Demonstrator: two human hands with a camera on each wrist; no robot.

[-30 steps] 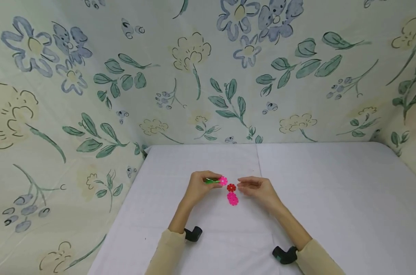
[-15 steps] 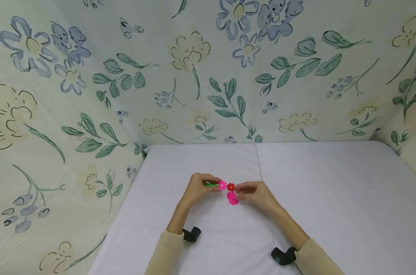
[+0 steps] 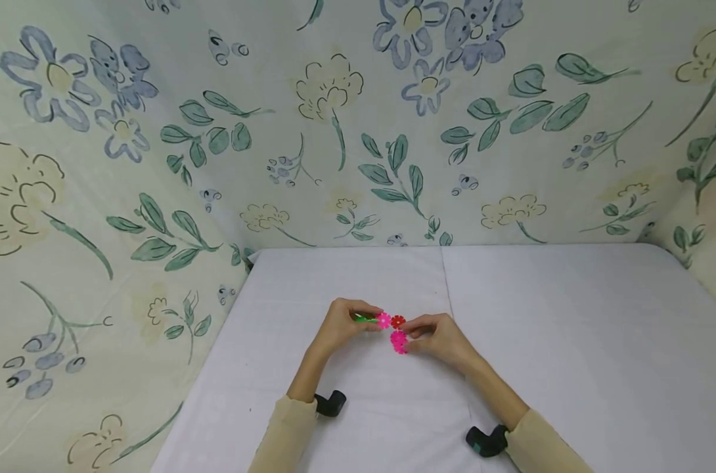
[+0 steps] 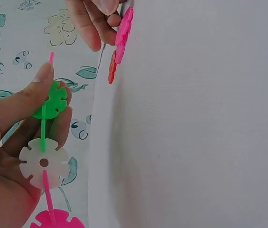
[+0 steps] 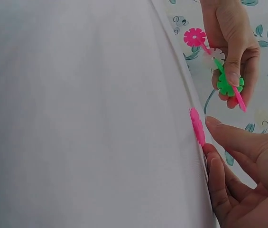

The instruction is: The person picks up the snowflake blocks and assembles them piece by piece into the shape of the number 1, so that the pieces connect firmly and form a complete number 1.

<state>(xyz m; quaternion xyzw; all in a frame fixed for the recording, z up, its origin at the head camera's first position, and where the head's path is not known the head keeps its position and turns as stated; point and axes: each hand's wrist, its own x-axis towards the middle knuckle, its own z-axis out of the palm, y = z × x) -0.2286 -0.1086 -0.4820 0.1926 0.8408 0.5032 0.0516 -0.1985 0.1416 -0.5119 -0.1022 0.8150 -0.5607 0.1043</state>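
Note:
My left hand [image 3: 342,323] pinches a chain of slotted plastic discs between thumb and fingers. Its green disc [image 4: 56,100] lies at the fingertips, with a pink disc [image 3: 383,320] set edge-on in front. Behind the green one hang a white disc [image 4: 44,164] and another pink disc [image 4: 58,220]. On the table, a loose red disc [image 3: 398,321] lies just right of the chain's front end, and overlapping pink discs [image 3: 399,341] lie nearer me. My right hand [image 3: 443,338] has its fingertips right at these loose discs, thumb and fingers spread apart.
A white cloth covers the table [image 3: 547,341]. Floral fabric [image 3: 334,151] hangs behind and to the left. Black wrist devices sit below the left hand [image 3: 332,403] and the right hand [image 3: 487,441].
My right hand has moved left and slightly down to the loose discs. The left hand has brought the chain's front pink disc down level with the red disc. The loose discs have barely shifted.

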